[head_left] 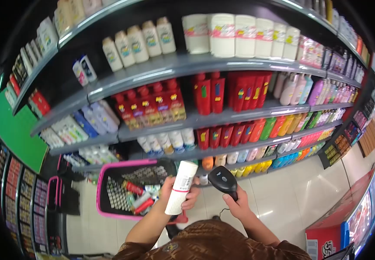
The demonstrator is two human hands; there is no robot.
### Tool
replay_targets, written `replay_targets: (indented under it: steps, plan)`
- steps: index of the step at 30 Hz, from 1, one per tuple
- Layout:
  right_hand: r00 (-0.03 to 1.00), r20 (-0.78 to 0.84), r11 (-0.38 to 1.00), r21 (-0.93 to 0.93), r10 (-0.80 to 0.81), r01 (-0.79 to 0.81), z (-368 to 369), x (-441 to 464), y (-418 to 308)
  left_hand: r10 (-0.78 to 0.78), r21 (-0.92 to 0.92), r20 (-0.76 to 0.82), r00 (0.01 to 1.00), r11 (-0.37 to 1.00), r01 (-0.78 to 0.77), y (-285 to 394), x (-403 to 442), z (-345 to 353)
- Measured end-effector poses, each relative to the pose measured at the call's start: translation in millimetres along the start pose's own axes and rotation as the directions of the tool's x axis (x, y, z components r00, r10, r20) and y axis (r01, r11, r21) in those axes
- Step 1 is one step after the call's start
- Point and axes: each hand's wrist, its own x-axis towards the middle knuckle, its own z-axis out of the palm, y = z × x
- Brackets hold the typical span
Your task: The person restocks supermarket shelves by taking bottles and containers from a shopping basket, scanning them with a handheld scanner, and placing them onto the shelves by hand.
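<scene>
A white bottle with a thin pink-red band is up in front of the shopper's chest, tilted so its top leans to the right, small dark print facing up. The left hand has it gripped, palm on one side and fingers curled round the other. Just beside it, apart from the bottle, the right hand is closed round the handle of a black scanner, its broad head raised; a thin dark cord shows below that hand. Both arms come out of a brown patterned shirt.

Left of the bottle, a black basket with a pink rim holds a jumble of goods, among them a red-topped container; I can't make out the labels. Past the hands runs a long grey shelf unit, with white packs up high, red bottles in the middle and yellow packs near the pale tiled floor. Off to the left stands a green panel.
</scene>
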Motion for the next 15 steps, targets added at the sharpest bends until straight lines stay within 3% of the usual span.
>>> replay_targets:
  steps: [1, 3, 4, 5, 6, 7, 8, 9, 10, 11, 12, 13, 15]
  plan:
    - [0.999, -0.021, 1.000, -0.002, -0.025, 0.025, -3.7, 2.4, 22.3, 0.047, 0.056, -0.045, 0.998, 0.997, -0.045, 8.0, 2.5, 8.6]
    - [0.974, -0.178, 0.947, -0.264, 0.140, -0.184, -13.4, 3.6, 78.8, 0.165, 0.308, -0.126, 0.978, 0.944, -0.120, 37.7, 15.6, 41.4]
    - [0.959, -0.199, 0.898, -0.353, 0.203, -0.263, -22.1, -4.2, 125.8, 0.248, 0.611, -0.140, 0.959, 0.783, -0.113, 58.8, 23.7, 54.9]
    - [0.937, -0.223, 0.833, -0.435, 0.270, -0.343, -35.3, -23.1, 180.9, 0.386, 0.731, -0.107, 0.916, 0.655, -0.191, 78.4, 33.5, 59.8]
    - [0.832, -0.199, 0.673, -0.507, 0.518, -0.539, -52.4, -46.1, 228.8, 0.558, 0.823, -0.139, 0.818, 0.524, -0.218, 94.4, 46.3, 84.8]
    - [0.661, -0.196, 0.461, -0.575, 0.725, -0.676, -69.7, -73.0, 273.2, 0.663, 0.853, -0.061, 0.746, 0.423, -0.306, 108.2, 62.9, 117.1]
    - [0.526, -0.235, 0.326, -0.563, 0.818, -0.759, -81.3, -110.0, 282.8, 0.700, 0.913, 0.144, 0.699, 0.179, -0.367, 126.8, 77.2, 137.5]
    - [0.420, -0.305, 0.260, -0.450, 0.855, -0.855, -96.9, -171.6, 348.6, 0.724, 0.933, 0.274, 0.634, -0.040, -0.358, 144.6, 91.3, 153.8]
    - [0.294, -0.079, 0.235, -0.424, 0.953, -0.875, -118.7, -210.9, 342.0, 0.732, 0.907, 0.338, 0.591, -0.085, -0.413, 157.6, 107.6, 167.8]
    - [0.189, -0.079, 0.138, -0.428, 0.979, -0.893, -127.9, -237.4, 342.3, 0.712, 0.862, 0.460, 0.530, -0.216, -0.458, 177.9, 124.9, 171.8]
    - [0.097, -0.113, 0.042, -0.414, 0.989, -0.909, -135.0, -261.7, 340.4, 0.697, 0.829, 0.551, 0.458, -0.398, -0.392, 201.2, 138.9, 171.4]
    - [0.055, -0.138, -0.004, -0.391, 0.989, -0.920, -139.6, -275.0, 337.8, 0.716, 0.800, 0.573, 0.400, -0.381, -0.464, 211.4, 155.2, 180.4]
    - [0.034, -0.171, -0.024, -0.331, 0.985, -0.943, -146.1, -277.1, 333.6, 0.798, 0.857, 0.486, 0.356, -0.356, -0.372, 234.3, 179.3, 194.2]
